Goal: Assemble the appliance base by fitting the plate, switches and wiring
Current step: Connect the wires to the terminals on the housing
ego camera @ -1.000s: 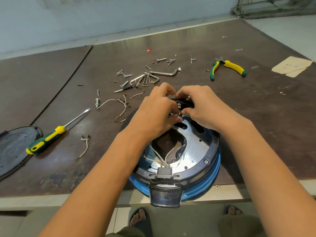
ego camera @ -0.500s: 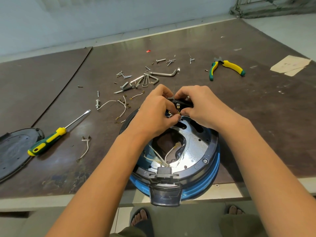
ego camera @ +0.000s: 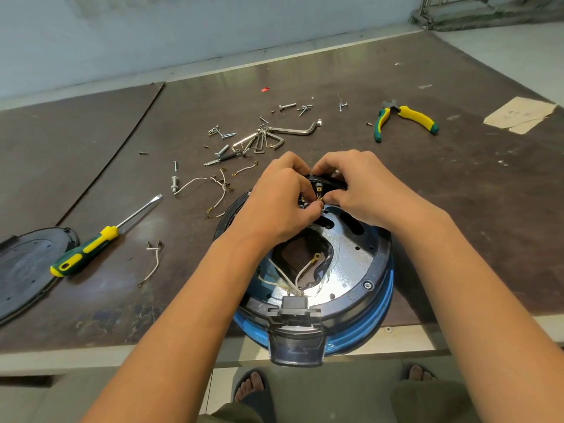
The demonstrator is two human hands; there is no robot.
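A round blue appliance base (ego camera: 375, 325) lies upside down at the table's near edge, with a shiny metal plate (ego camera: 351, 264) inside its dark rim. White wires (ego camera: 293, 277) run from a black socket block (ego camera: 297, 309) at the front. At the far rim sits a black switch (ego camera: 328, 182) with brass terminals. My left hand (ego camera: 276, 201) pinches a wire end at those terminals. My right hand (ego camera: 363, 187) grips the switch from the right, thumb below it. The fingertips hide the contact point.
A green-yellow screwdriver (ego camera: 91, 248) lies to the left, beside a dark round cover (ego camera: 27, 270). Loose screws, hex keys (ego camera: 268, 138) and short wires (ego camera: 219, 190) are scattered beyond the base. Yellow-green pliers (ego camera: 406, 119) lie far right, near a paper scrap (ego camera: 518, 114).
Both hands stay at the switch with only small finger shifts. A white wire with a ring terminal now shows in the plate's opening.
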